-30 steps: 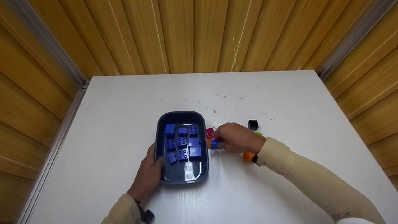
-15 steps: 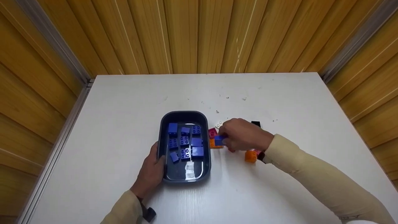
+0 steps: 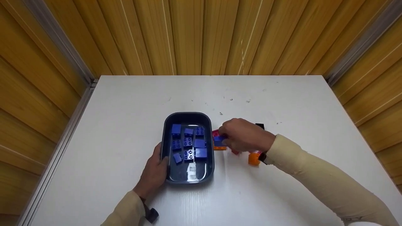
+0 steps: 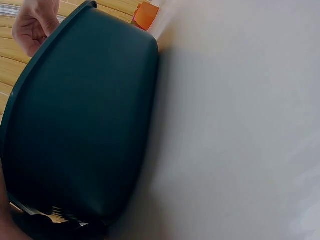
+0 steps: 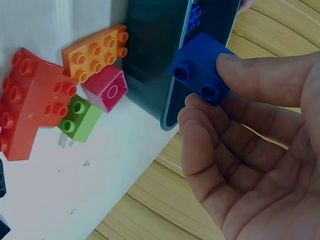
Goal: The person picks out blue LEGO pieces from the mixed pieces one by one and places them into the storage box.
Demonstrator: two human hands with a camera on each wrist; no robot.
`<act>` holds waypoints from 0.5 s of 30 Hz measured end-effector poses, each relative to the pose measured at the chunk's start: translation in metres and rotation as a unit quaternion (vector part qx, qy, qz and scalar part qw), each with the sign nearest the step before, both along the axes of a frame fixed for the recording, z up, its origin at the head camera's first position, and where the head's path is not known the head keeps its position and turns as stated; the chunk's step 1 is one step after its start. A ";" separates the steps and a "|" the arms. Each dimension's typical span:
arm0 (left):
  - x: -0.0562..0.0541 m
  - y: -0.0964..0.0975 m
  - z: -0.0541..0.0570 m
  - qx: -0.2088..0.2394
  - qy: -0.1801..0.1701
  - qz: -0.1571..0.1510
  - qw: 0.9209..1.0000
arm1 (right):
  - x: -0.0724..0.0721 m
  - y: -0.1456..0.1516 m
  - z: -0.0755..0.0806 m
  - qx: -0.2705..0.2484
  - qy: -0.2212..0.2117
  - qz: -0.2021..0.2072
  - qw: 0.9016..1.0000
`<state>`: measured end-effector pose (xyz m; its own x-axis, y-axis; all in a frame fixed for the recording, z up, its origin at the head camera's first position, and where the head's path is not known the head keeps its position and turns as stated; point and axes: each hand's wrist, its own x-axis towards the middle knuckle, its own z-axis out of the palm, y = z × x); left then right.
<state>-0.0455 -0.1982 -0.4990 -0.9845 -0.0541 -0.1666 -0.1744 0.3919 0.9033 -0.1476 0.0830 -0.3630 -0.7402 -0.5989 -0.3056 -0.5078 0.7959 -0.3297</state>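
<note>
A dark blue-green tray holds several blue toy bricks, spread out on its floor. My left hand grips the tray's left side, thumb at the rim; its other fingers are mostly hidden. Between thumb and fingertips, my right hand pinches a blue brick, its studs facing the camera in the right wrist view. This brick is just outside the tray's right wall, above an orange brick. Beside the orange one lie a magenta brick and a lime green brick.
Red bricks lie close to the lime green one. Another orange brick sits near my right wrist, and a black brick beyond it. The white table ends at wood-patterned walls behind and on both sides.
The pinched blue brick has risen slightly from beside the tray and shifted a little toward its right rim. The left hand keeps its grip on the tray. The head view has shifted slightly.
</note>
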 end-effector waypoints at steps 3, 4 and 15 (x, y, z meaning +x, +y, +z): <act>0.000 0.001 0.000 0.005 0.002 -0.001 1.000 | 0.000 -0.002 -0.002 -0.014 0.020 0.019 1.000; -0.001 0.001 0.000 0.006 0.003 -0.002 1.000 | 0.000 -0.003 -0.002 -0.021 0.024 0.026 0.999; 0.001 0.000 0.000 0.007 0.002 0.001 1.000 | 0.001 -0.024 -0.008 -0.030 0.057 0.100 0.993</act>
